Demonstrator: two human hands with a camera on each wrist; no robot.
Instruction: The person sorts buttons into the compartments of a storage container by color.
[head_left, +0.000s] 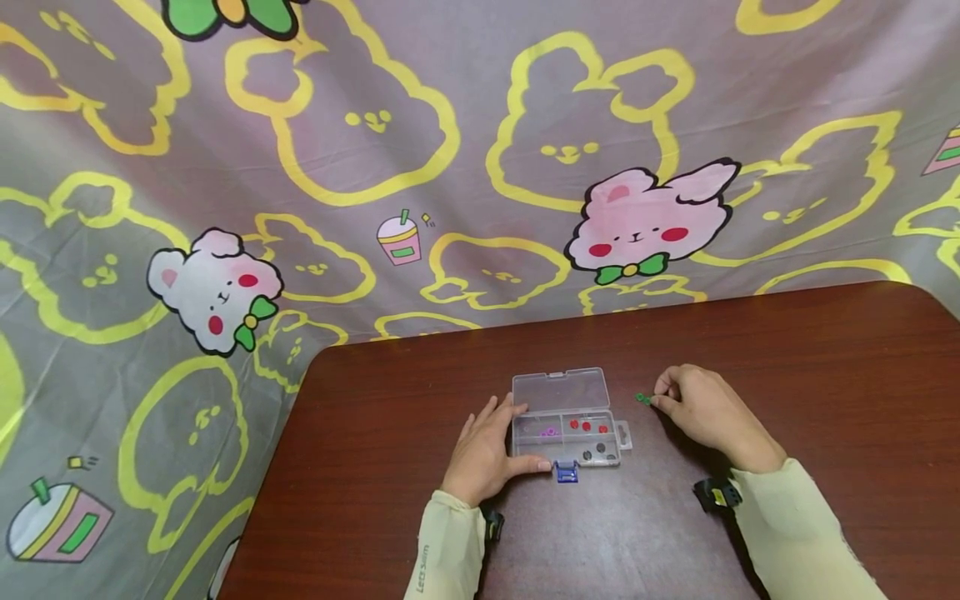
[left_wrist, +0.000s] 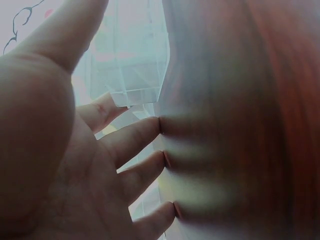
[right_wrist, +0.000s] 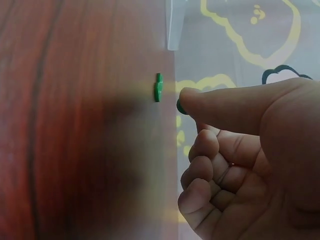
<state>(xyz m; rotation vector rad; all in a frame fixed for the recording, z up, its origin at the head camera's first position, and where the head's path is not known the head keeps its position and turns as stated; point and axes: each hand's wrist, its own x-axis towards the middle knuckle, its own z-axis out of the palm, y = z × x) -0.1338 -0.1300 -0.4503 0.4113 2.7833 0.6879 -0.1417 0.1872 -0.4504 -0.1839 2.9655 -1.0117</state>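
A clear plastic box [head_left: 567, 439] lies with its lid [head_left: 558, 390] folded back. Its compartments hold purple rings [head_left: 551, 432], small round red pieces [head_left: 587, 426] and dark round pieces [head_left: 600, 448]. My left hand [head_left: 480, 454] rests at the box's left side, thumb along the front edge and index fingertip by the hinge. The left wrist view shows its other fingertips on the table. Right of the box, my right hand [head_left: 701, 408] pinches a small green piece [right_wrist: 181, 106] between thumb and finger. More green pieces [right_wrist: 158, 89] lie on the table near its fingertips.
A blue latch [head_left: 567, 472] hangs at the box's front, and a clear hanging tab [head_left: 624, 436] juts from its right side. The brown wooden table [head_left: 360, 467] meets a patterned cloth [head_left: 472, 150] at the back and left.
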